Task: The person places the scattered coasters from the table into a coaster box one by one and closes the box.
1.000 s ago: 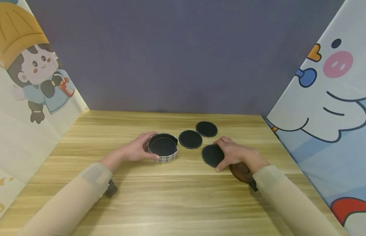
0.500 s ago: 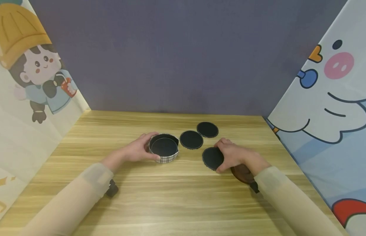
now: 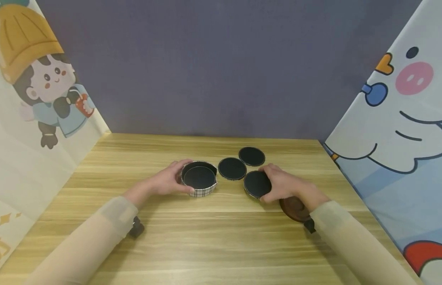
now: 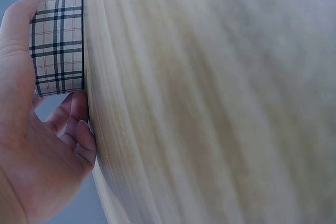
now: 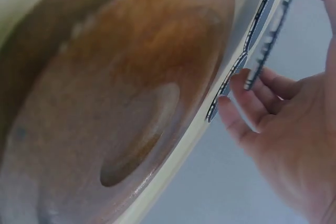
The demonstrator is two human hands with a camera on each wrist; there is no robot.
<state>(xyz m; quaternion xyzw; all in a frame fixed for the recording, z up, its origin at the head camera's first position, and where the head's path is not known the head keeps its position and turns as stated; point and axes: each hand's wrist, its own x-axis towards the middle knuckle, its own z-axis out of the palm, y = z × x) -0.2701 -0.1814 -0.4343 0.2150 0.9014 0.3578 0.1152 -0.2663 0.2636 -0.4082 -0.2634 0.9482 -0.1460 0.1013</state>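
Note:
In the head view my left hand (image 3: 169, 179) curls round the left side of a round plaid holder (image 3: 203, 191) with a black inside. The left wrist view shows the thumb against the holder's plaid wall (image 4: 58, 40). My right hand (image 3: 286, 185) pinches a round black coaster (image 3: 256, 183) by its edge, thumb at the near side; in the right wrist view this coaster (image 5: 270, 38) is raised off the table. Two more black coasters, one nearer (image 3: 232, 168) and one farther (image 3: 252, 156), lie flat between the holder and my right hand.
A brown round lid-like object (image 3: 295, 209) lies below my right wrist, partly hidden by it. The wooden table (image 3: 214, 241) meets a grey-blue panel (image 3: 214, 71) behind and printed cartoon panels at both sides.
The coaster in my right hand has risen off the table and shifted slightly away from me. My left hand and the holder have stayed in place.

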